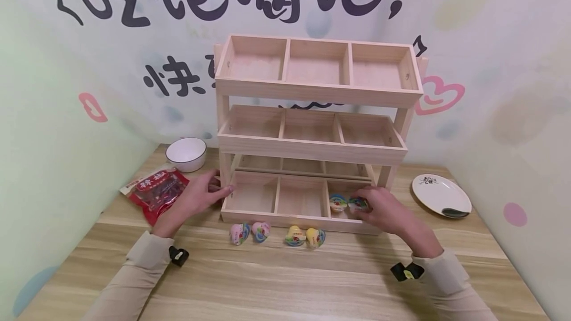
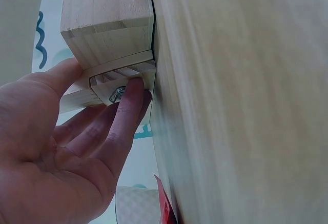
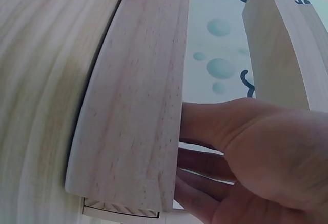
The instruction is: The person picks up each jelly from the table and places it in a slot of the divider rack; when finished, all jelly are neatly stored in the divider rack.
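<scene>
A three-tier wooden shelf (image 1: 312,150) stands on the table. My left hand (image 1: 202,194) grips the left end of its bottom tier; in the left wrist view the thumb of that hand (image 2: 77,147) lies at the tray's edge, fingers against the side by a metal fastener (image 2: 117,94). My right hand (image 1: 385,212) reaches into the bottom right compartment, fingers around a small cup (image 1: 358,204) beside another cup (image 1: 338,203). From the right wrist, the fingertips of this hand (image 3: 246,157) are hidden behind the front board (image 3: 133,96). Two pink cups (image 1: 240,233) and two yellow cups (image 1: 295,236) lie before the shelf.
At the left are a white bowl (image 1: 186,154) and a red packet (image 1: 160,193). A white plate (image 1: 440,195) lies at the right. The shelf's upper tiers overhang the bottom one, and a printed cloth (image 1: 178,28) hangs behind.
</scene>
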The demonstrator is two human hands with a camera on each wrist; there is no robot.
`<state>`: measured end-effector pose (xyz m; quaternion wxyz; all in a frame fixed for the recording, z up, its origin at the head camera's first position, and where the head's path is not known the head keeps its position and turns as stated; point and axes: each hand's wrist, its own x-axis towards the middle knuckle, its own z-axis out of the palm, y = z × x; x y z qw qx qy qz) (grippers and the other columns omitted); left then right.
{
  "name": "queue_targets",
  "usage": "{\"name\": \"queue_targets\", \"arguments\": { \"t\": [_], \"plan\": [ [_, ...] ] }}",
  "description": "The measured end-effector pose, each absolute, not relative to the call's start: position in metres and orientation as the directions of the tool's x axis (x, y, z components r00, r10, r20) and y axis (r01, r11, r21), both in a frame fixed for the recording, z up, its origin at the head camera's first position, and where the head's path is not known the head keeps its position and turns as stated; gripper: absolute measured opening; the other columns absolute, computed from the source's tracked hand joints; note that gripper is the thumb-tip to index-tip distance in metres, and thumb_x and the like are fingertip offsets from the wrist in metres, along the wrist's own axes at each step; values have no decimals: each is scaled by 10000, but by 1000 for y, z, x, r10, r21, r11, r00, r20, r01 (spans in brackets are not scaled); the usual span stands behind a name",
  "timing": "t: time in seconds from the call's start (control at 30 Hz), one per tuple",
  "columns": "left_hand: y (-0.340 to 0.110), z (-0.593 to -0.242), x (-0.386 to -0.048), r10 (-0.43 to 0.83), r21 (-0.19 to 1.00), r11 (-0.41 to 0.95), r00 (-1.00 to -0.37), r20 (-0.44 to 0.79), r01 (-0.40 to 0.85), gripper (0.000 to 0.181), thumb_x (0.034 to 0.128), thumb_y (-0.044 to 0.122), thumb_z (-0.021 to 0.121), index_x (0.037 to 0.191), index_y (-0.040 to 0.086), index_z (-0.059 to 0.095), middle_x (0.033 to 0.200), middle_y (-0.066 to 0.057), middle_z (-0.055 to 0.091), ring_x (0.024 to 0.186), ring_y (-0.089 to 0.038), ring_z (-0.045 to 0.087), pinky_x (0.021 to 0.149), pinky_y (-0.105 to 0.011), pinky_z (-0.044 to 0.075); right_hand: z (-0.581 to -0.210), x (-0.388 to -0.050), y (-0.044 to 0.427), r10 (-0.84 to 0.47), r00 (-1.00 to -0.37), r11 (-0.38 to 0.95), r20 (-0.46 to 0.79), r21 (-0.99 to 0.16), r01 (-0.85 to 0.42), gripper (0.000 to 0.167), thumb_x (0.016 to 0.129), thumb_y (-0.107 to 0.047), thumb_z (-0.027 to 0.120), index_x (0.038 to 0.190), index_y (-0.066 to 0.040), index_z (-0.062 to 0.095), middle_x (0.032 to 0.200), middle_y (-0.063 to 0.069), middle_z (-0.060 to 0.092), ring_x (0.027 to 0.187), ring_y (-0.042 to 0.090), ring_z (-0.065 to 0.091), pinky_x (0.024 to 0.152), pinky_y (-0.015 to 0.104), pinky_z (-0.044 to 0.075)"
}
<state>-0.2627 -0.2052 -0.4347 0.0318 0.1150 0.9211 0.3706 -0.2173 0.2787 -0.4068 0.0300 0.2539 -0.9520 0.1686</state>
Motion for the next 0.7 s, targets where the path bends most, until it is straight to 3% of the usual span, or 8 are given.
{"name": "queue_targets", "arguments": {
  "t": [0.2, 0.43, 0.6, 0.7],
  "plan": [
    [-204, -435, -262, 234, 690, 700, -972, 22, 184, 689, 1063, 387, 715, 1550, -36, 473, 1436, -301, 658, 1269, -440, 709, 1024, -528, 635, -406, -217, 280, -483, -859, 795, 169, -326, -511, 262, 938, -137, 854, 1167, -31, 785, 1084, 95, 793, 901, 224, 709, 757, 370, 589],
    [-205, -435, -262, 232, 686, 703, -972, 26, 186, 692, 1063, 400, 713, 1556, -23, 473, 1447, -296, 650, 1270, -438, 706, 1023, -529, 635, -402, -210, 263, -544, -771, 715, 330, -299, -632, 223, 940, -120, 858, 1146, -61, 796, 1116, 85, 820, 994, 244, 784, 835, 439, 669],
    [-205, -436, -263, 229, 685, 705, -973, 22, 182, 682, 1067, 383, 711, 1557, -27, 472, 1448, -300, 648, 1270, -438, 707, 1023, -532, 634, -409, -196, 242, -607, -698, 610, 380, -341, -715, 167, 936, -50, 841, 1099, -52, 800, 999, 31, 806, 859, 103, 766, 742, 266, 669],
    [-205, -436, -263, 231, 692, 700, -973, 15, 177, 686, 1071, 365, 707, 1570, -33, 455, 1456, -309, 641, 1278, -447, 702, 1027, -536, 631, -413, -187, 230, -628, -685, 589, 369, -350, -728, 136, 940, -59, 839, 1071, -62, 803, 955, -4, 799, 825, 45, 740, 716, 200, 642]
  ]
}}
